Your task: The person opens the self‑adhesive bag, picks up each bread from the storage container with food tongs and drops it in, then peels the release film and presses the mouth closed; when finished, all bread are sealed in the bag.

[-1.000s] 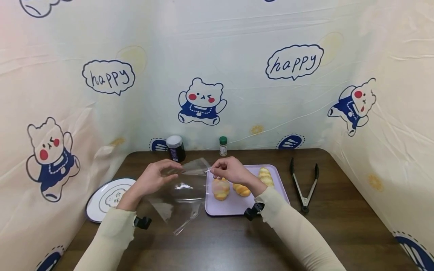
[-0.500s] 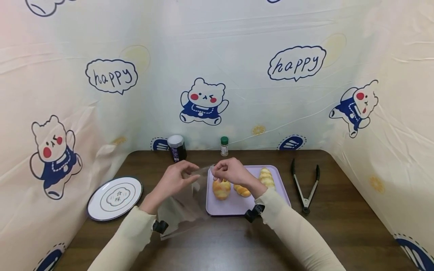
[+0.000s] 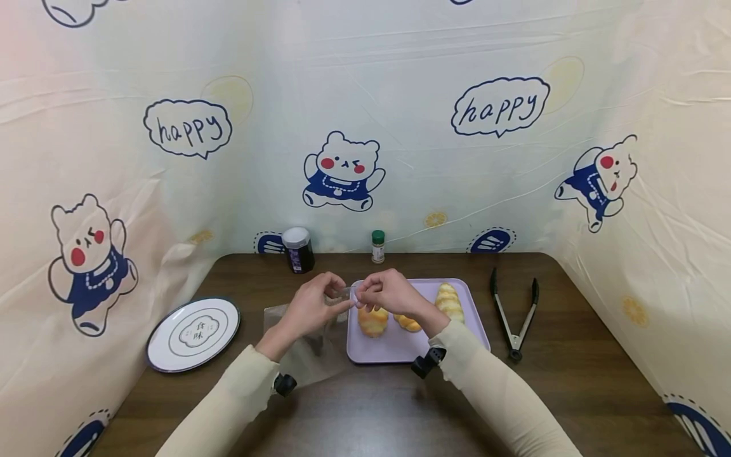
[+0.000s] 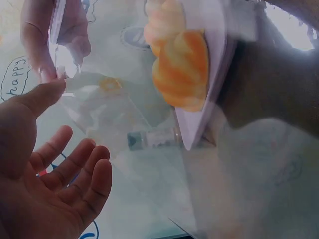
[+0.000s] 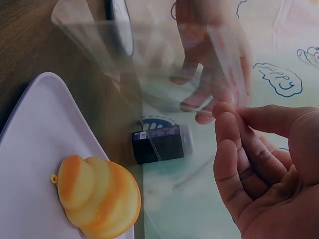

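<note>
A clear plastic bag point(image 3: 308, 362) hangs between the two hands, over the table left of the lilac tray. My right hand point(image 3: 389, 293) pinches its upper edge between thumb and fingertips, as the right wrist view shows. My left hand point(image 3: 311, 306) is close beside it. In the left wrist view the left thumb reaches to the bag's edge at the right fingertips, while the other fingers point(image 4: 102, 179) are spread and loosely bent. Behind the right hand, toy-like bread rolls point(image 3: 373, 324) lie on the tray point(image 3: 394, 349); a yellow twisted loaf point(image 3: 449, 301) is among them.
A white plate point(image 3: 194, 333) with a dark rim lies at the left. Tongs point(image 3: 515, 324) lie spread at the right. A dark jar point(image 3: 299, 252) with a pale lid and a small green-capped bottle point(image 3: 377, 247) stand at the table's back edge.
My left hand has moved right, up to the right hand, and the bag has gone from spread flat to hanging behind the left wrist. The right hand has stayed nearly in place.
</note>
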A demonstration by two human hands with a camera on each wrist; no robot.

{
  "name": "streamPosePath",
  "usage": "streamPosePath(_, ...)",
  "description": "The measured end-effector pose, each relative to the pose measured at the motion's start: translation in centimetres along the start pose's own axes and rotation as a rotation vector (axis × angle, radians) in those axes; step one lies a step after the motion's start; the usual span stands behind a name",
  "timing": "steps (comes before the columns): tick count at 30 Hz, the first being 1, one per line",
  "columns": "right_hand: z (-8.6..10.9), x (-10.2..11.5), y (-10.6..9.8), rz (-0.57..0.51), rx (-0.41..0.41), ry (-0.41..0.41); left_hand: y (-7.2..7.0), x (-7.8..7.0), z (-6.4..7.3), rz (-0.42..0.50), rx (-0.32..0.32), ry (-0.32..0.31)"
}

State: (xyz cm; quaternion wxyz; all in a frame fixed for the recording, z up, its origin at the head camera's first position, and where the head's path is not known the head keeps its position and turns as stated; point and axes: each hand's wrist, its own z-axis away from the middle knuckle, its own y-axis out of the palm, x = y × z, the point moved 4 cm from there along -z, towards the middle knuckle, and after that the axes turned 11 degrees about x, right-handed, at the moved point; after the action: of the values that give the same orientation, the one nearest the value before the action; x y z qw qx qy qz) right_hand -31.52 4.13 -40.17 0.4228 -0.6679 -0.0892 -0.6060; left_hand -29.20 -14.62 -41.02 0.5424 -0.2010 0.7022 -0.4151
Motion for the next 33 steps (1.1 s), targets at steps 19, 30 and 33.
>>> streamPosePath(19,-0.1,-0.9,-0.4,0.034,-0.029,0.035,-0.5,-0.8,-0.1,-0.059,-0.083,0.055)
streamPosePath(30,-0.1,-1.1,-0.2,0.088,-0.016,0.061,0.0,-0.7,-0.3,-0.086,0.003,0.101)
streamPosePath(33,-0.1,-1.3,-0.2,0.091,-0.017,0.065,-0.1,-0.9,-0.2,-0.129,-0.023,0.123)
